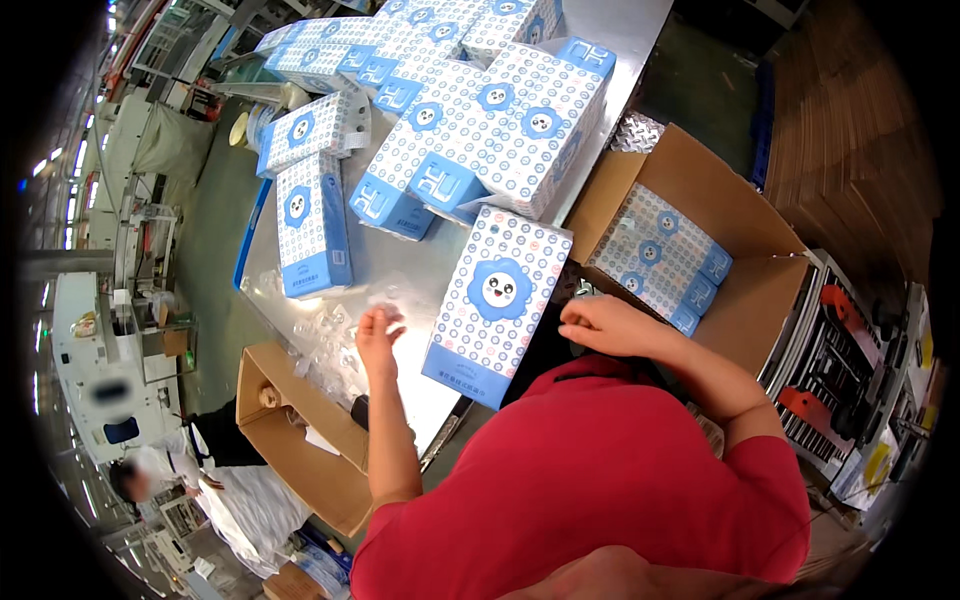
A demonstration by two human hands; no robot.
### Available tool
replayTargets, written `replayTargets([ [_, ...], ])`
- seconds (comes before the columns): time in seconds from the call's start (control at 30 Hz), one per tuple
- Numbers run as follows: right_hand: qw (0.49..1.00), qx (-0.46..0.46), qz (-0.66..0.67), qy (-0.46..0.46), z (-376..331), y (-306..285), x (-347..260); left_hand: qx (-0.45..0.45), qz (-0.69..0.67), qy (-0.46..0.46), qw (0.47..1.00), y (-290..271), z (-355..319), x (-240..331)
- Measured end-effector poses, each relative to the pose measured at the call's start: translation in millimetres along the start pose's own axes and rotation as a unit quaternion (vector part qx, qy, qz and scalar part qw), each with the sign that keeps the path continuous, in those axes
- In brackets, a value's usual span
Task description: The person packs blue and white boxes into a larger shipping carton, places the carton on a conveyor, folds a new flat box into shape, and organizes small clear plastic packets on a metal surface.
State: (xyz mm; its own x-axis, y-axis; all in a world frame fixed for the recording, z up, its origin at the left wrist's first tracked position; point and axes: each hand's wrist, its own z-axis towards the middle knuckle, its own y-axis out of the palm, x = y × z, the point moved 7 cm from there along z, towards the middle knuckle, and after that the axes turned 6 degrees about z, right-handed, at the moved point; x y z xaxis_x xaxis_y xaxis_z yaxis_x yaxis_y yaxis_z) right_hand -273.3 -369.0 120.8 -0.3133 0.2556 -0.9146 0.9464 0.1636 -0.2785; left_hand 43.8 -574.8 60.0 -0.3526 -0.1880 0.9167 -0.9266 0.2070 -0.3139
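A white tissue pack (497, 290) with a blue end and a smiling blue flower figure sits at the near table edge, between my hands. My left hand (378, 338) is to its left, apart from it, above small clear plastic pieces (325, 335). Its fingers are bent together in a pinch; whether anything is between them is too small to tell. To the right of the pack, my right hand (610, 326) has loosely bent fingers, slightly apart, with nothing visible in them. Matching packs lie in an open cardboard box (745, 190) beyond my right forearm.
Several more tissue packs (430, 115) are piled across the metal table (395, 265). Two packs (308, 225) lie at its left side. An open carton (300, 405) stands at lower left. Flattened cardboard (850, 150) is stacked at right. A person in white (240, 500) is at lower left.
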Motion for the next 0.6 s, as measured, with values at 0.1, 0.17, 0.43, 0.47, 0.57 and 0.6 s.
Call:
replayTargets([
  [0.1,0.994,-0.075,-0.029,-0.07,-14,5,-6,0.181,0.509,0.201,0.817,-35,3,-2],
  [0.17,1.0,-0.008,0.01,-0.009,-23,-35,2,0.088,0.449,0.238,0.857,11,-30,41],
  [0.43,0.923,0.3,-0.193,0.148,10,-151,277,-0.196,0.588,0.189,0.762,184,-126,46],
  [0.47,0.919,0.315,-0.142,0.191,18,-144,302,-0.184,0.604,0.192,0.751,186,-125,42],
  [0.57,0.902,0.347,-0.011,0.255,36,-114,345,-0.166,0.62,0.209,0.738,182,-123,38],
  [0.6,0.906,0.352,0.014,0.234,41,-106,347,-0.165,0.625,0.212,0.733,179,-123,36],
])
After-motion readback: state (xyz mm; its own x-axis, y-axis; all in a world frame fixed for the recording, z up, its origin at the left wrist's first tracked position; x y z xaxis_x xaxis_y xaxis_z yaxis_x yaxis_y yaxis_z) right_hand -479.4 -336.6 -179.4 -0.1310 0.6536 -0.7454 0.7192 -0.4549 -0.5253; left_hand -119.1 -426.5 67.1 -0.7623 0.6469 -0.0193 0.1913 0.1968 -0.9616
